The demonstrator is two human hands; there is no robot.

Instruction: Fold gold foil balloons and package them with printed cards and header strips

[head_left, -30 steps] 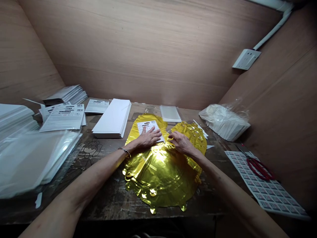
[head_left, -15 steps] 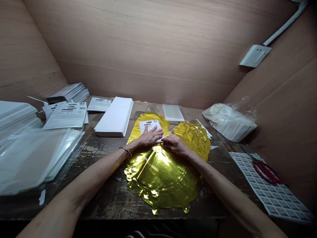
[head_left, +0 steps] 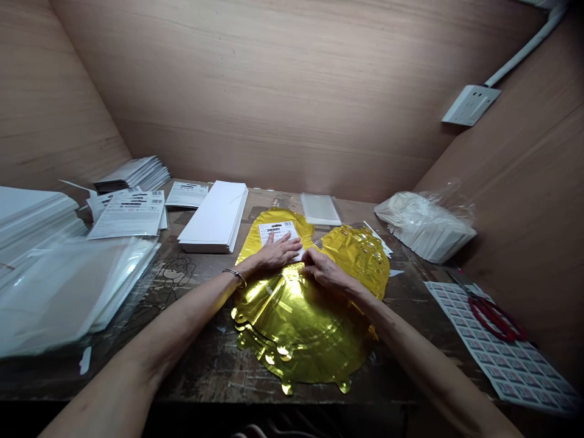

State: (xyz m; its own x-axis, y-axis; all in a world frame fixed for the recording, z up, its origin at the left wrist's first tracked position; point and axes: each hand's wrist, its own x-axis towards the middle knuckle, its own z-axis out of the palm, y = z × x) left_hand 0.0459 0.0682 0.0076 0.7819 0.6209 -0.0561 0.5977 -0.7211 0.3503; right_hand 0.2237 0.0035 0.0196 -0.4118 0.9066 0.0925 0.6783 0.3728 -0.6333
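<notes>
**Left hand [head_left: 278, 253] pressing a printed card [head_left: 276, 232] onto gold foil balloons [head_left: 296, 328]**

Seen from the head camera, the left hand is lying flat with its fingers open and spread, pinning the printed card against the upper part of the gold foil balloons, which likely stops the card from sliding on the slick surface. The right hand [head_left: 325, 270] is working just beside it, its fingers curled inward at the foil near the card's lower edge; whether they are gripping the foil is impossible to tell. The gold foil balloons are lying in a flattened stack at the middle of the scarred wooden workbench [head_left: 205, 371], between both forearms. Clear plastic sleeves [head_left: 68, 286] and a stack of white cards [head_left: 214, 216] are sitting to the left, while a sheet of printed labels [head_left: 499, 356] and red-handled scissors [head_left: 495, 319] are lying to the right, all kept within easy reach of the hands.
</notes>
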